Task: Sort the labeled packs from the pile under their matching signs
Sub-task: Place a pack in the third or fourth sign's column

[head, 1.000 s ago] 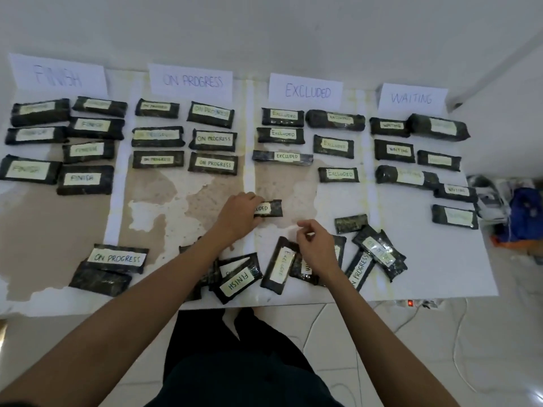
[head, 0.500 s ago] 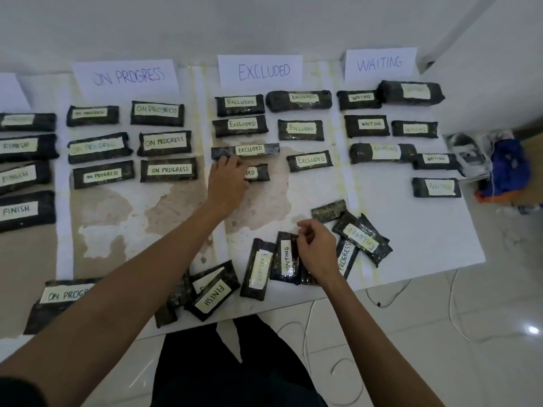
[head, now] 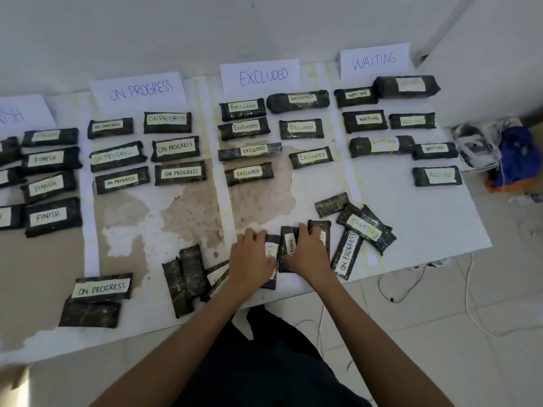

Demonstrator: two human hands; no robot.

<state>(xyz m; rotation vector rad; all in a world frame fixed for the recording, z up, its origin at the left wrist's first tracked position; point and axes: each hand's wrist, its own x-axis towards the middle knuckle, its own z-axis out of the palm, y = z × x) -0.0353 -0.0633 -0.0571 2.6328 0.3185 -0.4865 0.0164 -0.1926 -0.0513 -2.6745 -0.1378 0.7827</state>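
Packs (head: 289, 249), flat dark crinkly rectangles with pale paper labels; both hands' fingers rest spread on them.

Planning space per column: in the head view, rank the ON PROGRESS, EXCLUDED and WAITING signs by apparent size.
1. ON PROGRESS sign, widest.
2. EXCLUDED sign.
3. WAITING sign, smallest.
The wide-angle lens and differing distance make the true sizes unsure; they may be equal sheets.

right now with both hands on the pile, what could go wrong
1. The left hand and right hand cover the labels beneath them; only part of the WAITING pack reads, so a misfile is possible.
2. Face-down packs hide their labels and need flipping first.
3. The ON PROGRESS pack lies near the table edge and could get knocked off.
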